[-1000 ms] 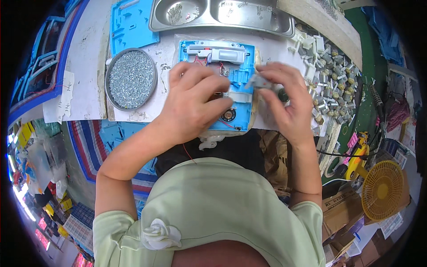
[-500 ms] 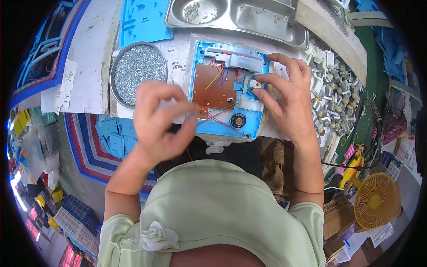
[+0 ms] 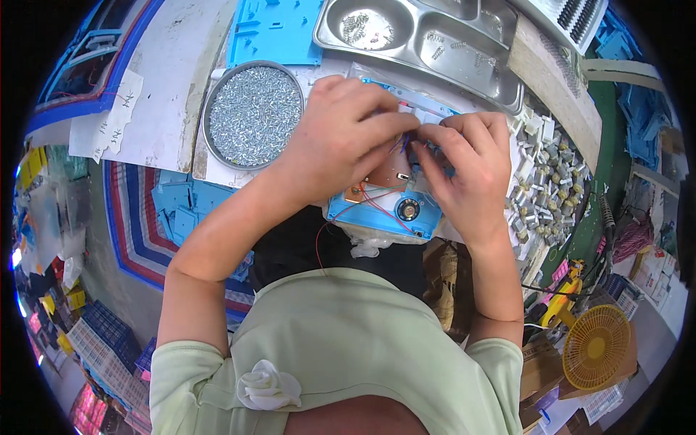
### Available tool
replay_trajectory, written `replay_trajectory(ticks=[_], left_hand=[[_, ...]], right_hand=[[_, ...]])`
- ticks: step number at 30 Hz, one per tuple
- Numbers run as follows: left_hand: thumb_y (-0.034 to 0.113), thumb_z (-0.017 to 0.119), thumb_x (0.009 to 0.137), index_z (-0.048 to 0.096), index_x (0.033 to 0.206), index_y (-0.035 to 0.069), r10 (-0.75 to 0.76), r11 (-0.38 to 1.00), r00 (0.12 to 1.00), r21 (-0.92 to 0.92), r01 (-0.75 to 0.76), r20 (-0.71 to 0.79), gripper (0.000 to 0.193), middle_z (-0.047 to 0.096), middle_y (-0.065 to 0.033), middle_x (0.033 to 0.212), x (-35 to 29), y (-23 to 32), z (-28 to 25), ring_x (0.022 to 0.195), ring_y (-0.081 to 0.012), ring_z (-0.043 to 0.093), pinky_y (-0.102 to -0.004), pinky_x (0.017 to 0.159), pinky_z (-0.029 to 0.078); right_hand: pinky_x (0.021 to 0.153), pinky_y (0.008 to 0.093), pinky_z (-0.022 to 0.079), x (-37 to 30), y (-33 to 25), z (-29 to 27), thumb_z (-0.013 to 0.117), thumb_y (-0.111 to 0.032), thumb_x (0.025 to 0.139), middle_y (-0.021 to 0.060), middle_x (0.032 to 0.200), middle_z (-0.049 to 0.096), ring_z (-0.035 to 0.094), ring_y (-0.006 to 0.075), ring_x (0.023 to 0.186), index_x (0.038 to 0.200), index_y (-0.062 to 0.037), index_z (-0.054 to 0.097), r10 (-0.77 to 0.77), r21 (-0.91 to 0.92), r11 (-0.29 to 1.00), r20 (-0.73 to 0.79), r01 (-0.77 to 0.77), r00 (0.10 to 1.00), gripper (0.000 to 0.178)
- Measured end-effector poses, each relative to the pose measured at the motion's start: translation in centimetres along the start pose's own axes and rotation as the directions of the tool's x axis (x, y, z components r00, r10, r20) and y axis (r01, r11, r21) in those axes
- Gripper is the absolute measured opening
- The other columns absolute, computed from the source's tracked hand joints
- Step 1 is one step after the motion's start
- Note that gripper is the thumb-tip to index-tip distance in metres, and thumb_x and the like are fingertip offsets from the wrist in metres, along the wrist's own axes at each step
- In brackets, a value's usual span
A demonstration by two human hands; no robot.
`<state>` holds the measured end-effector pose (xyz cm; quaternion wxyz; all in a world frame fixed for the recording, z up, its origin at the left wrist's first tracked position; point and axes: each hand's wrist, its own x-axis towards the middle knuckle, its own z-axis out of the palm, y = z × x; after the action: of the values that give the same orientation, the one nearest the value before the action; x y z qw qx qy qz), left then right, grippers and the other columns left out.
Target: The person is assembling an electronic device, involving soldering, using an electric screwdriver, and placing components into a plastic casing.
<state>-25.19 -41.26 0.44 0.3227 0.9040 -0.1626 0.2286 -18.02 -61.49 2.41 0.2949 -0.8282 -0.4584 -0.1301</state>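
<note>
A light-blue plastic casing (image 3: 428, 222) lies on the table in front of me, its inside facing up. It holds a brown circuit board (image 3: 386, 172), a small round speaker (image 3: 408, 209) and thin coloured wires. My left hand (image 3: 348, 134) reaches across the board with its fingertips pinched over the upper part of the casing. Opposite it, my right hand (image 3: 467, 163) bends its fingers at the casing's right side, fingertips close to those of the left. What the fingertips grip is hidden; blue wires show beside them. A loose red wire (image 3: 317, 243) hangs over the near edge.
Left of the casing stands a round metal bowl of small screws (image 3: 254, 116). Behind are a blue plastic panel (image 3: 275, 32) and a steel compartment tray (image 3: 406, 54) with small springs. Several white-and-metal parts (image 3: 544, 181) are heaped at the right. A yellow fan (image 3: 596, 348) stands lower right.
My left hand has moved up and right, from beside the casing to over it, meeting the right hand's fingertips. The whole view has shifted somewhat.
</note>
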Motion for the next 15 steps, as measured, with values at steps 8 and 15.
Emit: replay_trajectory(ticks=[8, 15], left_hand=[[0.014, 0.079, 0.070, 0.073, 0.099, 0.010, 0.145, 0.989, 0.988, -0.008, -0.145, 0.051, 0.030, 0.067, -0.0007, 0.092, -1.7, -0.2, -0.4, 0.083, -0.0199, 0.065, -0.0369, 0.081, 0.044], [0.011, 0.079, 0.073, 0.073, 0.097, 0.007, 0.075, 0.986, 0.997, -0.146, -0.078, -0.028, 0.025, 0.069, -0.0053, 0.093, -2.8, 2.0, 1.5, 0.086, -0.0228, 0.068, -0.0365, 0.076, 0.054]], right_hand=[[0.075, 0.0385, 0.042, -0.1, -0.1, 0.4, 0.080, -0.009, 0.067, -0.0009, 0.080, 0.063, 0.056, 0.0234, 0.083, 0.086, -0.0134, 0.072, -0.046, 0.031, 0.998, 0.014, 0.045, 0.999, 0.021], [0.074, 0.0374, 0.043, -0.1, 0.7, 0.8, 0.080, -0.011, 0.066, -0.0015, 0.081, 0.062, 0.057, 0.0231, 0.083, 0.087, -0.0134, 0.072, -0.111, 0.110, 0.988, 0.043, 0.106, 0.993, 0.023]])
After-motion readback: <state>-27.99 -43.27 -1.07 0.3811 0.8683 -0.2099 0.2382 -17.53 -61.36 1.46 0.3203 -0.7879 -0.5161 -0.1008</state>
